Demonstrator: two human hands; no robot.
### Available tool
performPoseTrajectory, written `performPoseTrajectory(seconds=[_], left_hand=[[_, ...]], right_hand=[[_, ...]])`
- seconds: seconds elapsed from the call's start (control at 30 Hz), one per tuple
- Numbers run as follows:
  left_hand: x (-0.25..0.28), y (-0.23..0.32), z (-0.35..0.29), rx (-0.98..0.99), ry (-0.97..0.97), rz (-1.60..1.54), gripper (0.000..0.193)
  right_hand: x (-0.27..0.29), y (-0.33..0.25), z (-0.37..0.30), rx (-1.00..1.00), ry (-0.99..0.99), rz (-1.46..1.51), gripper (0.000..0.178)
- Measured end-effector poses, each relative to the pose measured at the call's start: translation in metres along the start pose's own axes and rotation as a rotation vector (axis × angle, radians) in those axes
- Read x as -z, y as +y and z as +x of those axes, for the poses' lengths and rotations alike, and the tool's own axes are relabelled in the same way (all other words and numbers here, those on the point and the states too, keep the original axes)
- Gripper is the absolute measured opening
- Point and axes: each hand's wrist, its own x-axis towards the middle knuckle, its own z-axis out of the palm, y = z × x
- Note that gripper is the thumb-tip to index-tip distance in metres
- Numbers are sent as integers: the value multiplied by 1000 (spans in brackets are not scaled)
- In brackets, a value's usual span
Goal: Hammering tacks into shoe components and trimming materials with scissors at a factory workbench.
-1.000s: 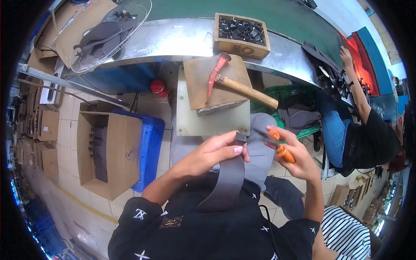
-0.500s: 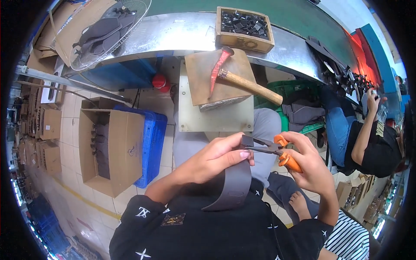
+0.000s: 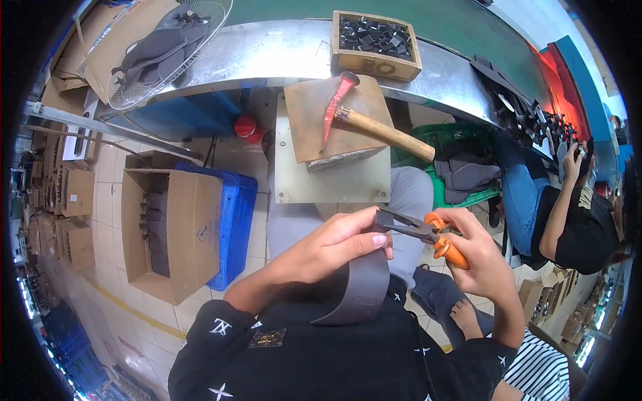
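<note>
Closed around the end of a curved dark grey flat strip [image 3: 364,287], my left hand [image 3: 334,247] has its thumb on top near a small black clip [image 3: 384,219]. The rest of the strip bends down against my shirt. In my right hand [image 3: 483,257] are pliers with orange handles [image 3: 449,250]. Their dark jaws point left and reach the clip, slightly spread; whether they grip it cannot be made out. Beyond my hands, a hammer [image 3: 384,132] with a red head and wooden handle lies on a brown-topped block [image 3: 304,127].
A wooden box [image 3: 378,67] of small black clips stands on the metal bench [image 3: 267,50]. Left are a wire fan guard [image 3: 170,63], a carton [image 3: 194,234] of grey pieces and a blue crate [image 3: 237,220]. A green crate [image 3: 478,197] and another person [image 3: 568,220] are at right.
My right hand has shifted slightly right and down with the pliers, and their jaws now slant more. My left hand keeps its hold on the strip with hardly any movement.
</note>
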Motion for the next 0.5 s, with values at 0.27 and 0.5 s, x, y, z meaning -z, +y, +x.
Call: performPoseTrajectory(seconds=[0.27, 0.5], left_hand=[[0, -2, -2, 79, -38, -137, 33], [-2, -5, -1, 63, -48, -219, 33]], right_hand=[[-11, 7, 0, 45, 55, 162, 38], [-13, 7, 0, 49, 76, 180, 30]])
